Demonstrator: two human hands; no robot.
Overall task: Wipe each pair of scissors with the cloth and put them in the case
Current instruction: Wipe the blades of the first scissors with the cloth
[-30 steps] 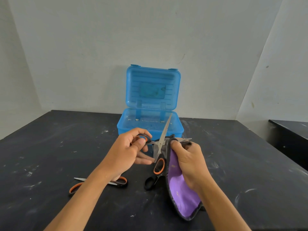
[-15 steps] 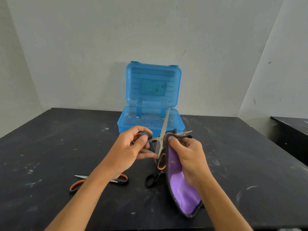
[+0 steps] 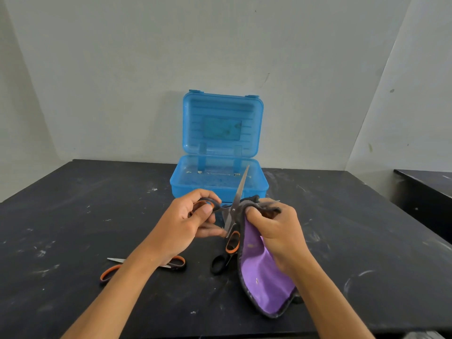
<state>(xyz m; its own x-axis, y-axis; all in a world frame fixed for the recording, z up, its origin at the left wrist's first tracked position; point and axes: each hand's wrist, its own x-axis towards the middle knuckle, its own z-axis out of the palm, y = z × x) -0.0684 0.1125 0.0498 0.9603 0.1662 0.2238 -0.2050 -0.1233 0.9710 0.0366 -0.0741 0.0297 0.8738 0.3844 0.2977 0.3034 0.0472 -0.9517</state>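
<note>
scissors point(image 3: 234, 211), opened wide, sit in our grip above the counter point(image 3: 73, 216), just in front of the open blue case point(image 3: 220, 184). our left hand point(image 3: 186, 221) curls round one orange-and-black handle loop; our right hand point(image 3: 274, 226) pinches the purple cloth point(image 3: 261, 270) around the sideways blade. compared with half a second ago, the right hand has slid outward, so the blade tip that poked past the cloth is now nearly covered. we judge the wipe of this blade is almost through, with the upright blade still to do. a second pair point(image 3: 144, 266) lies on the counter near our left forearm, unwiped as far as we can tell. we can read no brand, label or writing anywhere.
</note>
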